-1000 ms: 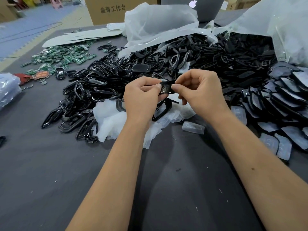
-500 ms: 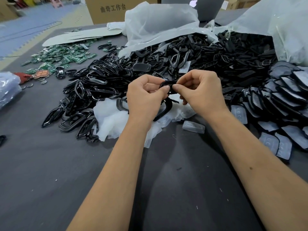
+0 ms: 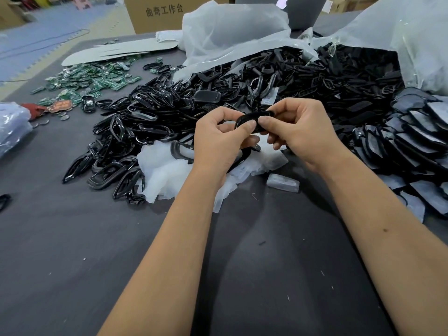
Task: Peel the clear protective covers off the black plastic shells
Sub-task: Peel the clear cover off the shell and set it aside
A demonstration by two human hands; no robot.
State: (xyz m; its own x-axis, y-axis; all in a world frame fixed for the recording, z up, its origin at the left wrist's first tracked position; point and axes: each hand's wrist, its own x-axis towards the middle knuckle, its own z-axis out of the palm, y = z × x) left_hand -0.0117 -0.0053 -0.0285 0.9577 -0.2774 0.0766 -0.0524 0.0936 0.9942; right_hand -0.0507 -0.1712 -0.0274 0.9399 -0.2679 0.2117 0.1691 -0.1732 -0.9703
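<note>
While the dark grey felt-like table top [image 3: 72, 263] spreads wide beneath my forearms, the great heap of glossy black plastic shells [image 3: 155, 117] runs across its far side, spilling out of crumpled translucent white plastic bags [image 3: 230, 27]. To my right lies a fanned row of flat dark shells under cloudy film [image 3: 417, 139], and just beyond my wrists sits a loose white pile of peeled clear covers [image 3: 164, 173], with one clear cover lying alone [image 3: 282, 182] near my right forearm. Smaller than these, and raised above that pile, is the one curved black plastic shell [image 3: 254, 117] I am working on, held between both hands. My left hand [image 3: 218, 139] pinches its near end with thumb and forefinger, and my right hand [image 3: 298, 127] pinches the other end, fingers curled close around it. I judge I am at the start of a peel, feeling for the film's edge; whether a corner has lifted I cannot tell. Next I need a nail under that edge, a firm hold with my left, and a steady pull away with my right.
</note>
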